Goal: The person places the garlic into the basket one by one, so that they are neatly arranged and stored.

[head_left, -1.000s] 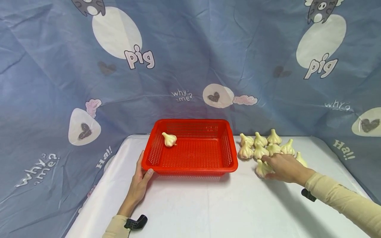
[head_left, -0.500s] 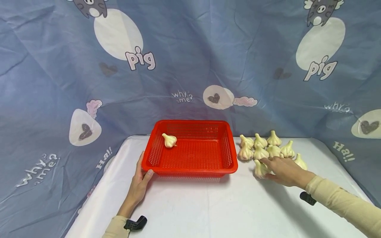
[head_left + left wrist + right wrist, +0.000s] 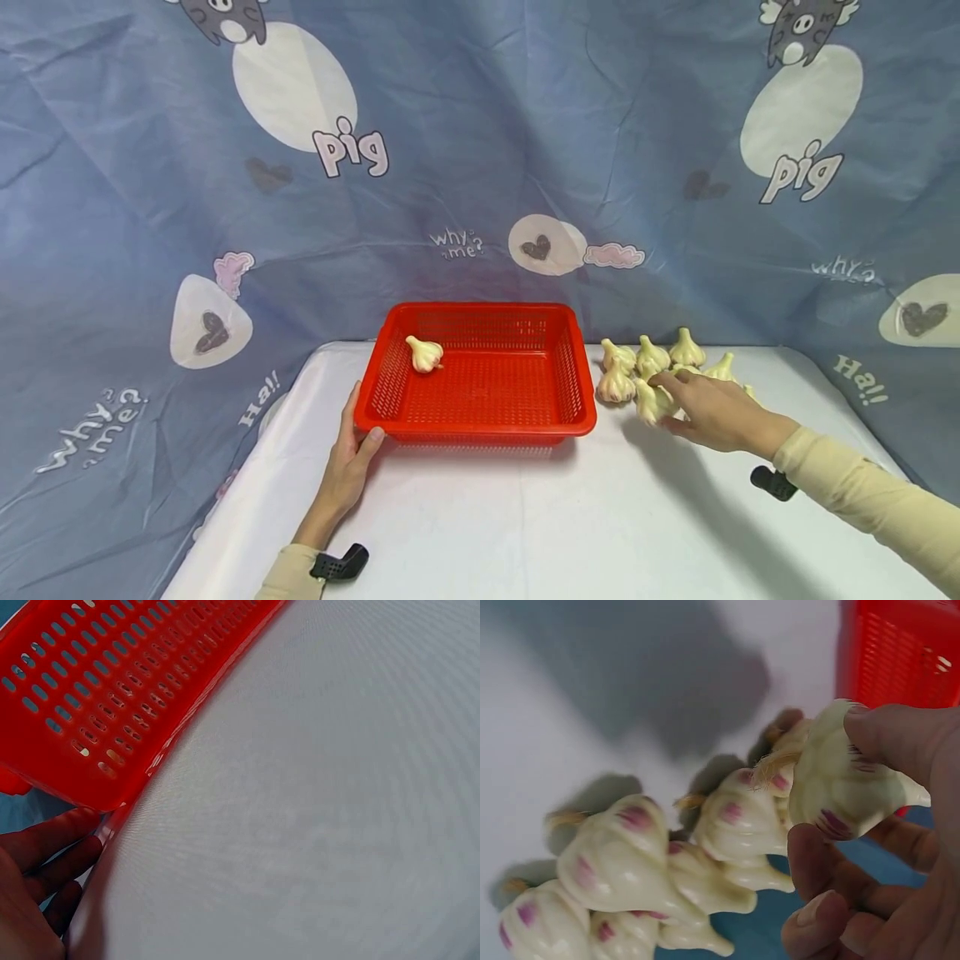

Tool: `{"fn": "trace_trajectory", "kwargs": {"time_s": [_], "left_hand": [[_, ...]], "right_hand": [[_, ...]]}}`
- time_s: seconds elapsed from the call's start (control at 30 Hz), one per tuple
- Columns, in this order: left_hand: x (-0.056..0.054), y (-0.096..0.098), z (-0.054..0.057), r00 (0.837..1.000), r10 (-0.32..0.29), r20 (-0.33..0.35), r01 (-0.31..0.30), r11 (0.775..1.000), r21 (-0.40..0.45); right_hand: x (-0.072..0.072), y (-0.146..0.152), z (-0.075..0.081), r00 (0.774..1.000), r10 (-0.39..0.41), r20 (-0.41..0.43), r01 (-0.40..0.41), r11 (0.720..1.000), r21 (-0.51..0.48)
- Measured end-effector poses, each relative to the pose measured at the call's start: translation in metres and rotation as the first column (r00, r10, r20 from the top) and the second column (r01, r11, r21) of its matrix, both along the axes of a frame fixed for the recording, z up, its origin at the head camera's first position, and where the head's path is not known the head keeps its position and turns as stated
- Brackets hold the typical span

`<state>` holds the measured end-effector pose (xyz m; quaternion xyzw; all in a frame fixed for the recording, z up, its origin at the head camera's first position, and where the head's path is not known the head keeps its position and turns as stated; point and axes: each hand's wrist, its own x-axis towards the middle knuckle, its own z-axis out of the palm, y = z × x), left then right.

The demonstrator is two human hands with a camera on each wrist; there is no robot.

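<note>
My right hand (image 3: 716, 410) pinches a garlic bulb (image 3: 651, 403) between thumb and fingers. In the right wrist view that garlic bulb (image 3: 836, 780) is raised over the others, its root tuft facing away from the palm. Several more garlic bulbs (image 3: 617, 385) are grouped beyond and beneath the hand, some partly hidden by it. To the left stands a red plastic basket (image 3: 480, 430) with slotted walls. One garlic bulb (image 3: 427, 357) lies inside, near its left wall. My left hand (image 3: 347, 468) holds the basket's front left corner, thumb at the front and fingers along the side.
A white cloth covers the table (image 3: 465, 525). Behind it hangs a blue printed curtain (image 3: 450, 183), close to the back of the basket and the garlic. Black straps with small devices are on both wrists.
My right hand has lifted the front garlic bulb off the table and moved it slightly up and left. The left hand and the basket stay in place.
</note>
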<state>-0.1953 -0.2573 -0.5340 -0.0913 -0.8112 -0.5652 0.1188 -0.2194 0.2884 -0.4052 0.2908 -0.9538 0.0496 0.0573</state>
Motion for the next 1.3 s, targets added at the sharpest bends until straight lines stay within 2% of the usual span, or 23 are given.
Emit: {"fn": "trace_trajectory", "kwargs": {"time_s": [0.23,0.47,0.6,0.8,0.97,1.3], "left_hand": [[0.001,0.001,0.001,1.0,0.001,-0.006,-0.001,1.0,0.007],[0.001,0.001,0.002,1.0,0.007,-0.007,-0.007,1.0,-0.005],[0.001,0.0,0.001,1.0,0.006,0.002,-0.006,1.0,-0.006],[0.001,0.0,0.001,1.0,0.009,0.007,-0.009,1.0,-0.008],[0.002,0.0,0.001,1.0,0.011,0.011,-0.011,1.0,-0.012],[0.0,-0.001,0.0,1.0,0.001,-0.001,-0.001,1.0,-0.014]], "right_hand": [[-0.005,-0.014,0.008,0.999,0.021,-0.026,-0.022,0.999,-0.04],[-0.012,-0.027,0.016,1.0,-0.001,0.017,0.002,0.998,-0.057],[-0.019,-0.034,0.023,1.0,0.0,0.026,0.002,0.995,-0.098],[-0.029,-0.043,0.034,0.996,-0.016,0.087,0.031,0.984,-0.174],[-0.039,-0.053,0.043,0.996,-0.002,0.09,0.023,0.972,-0.233],[-0.064,-0.075,0.062,0.989,-0.016,0.147,0.048,0.975,-0.217]]}}
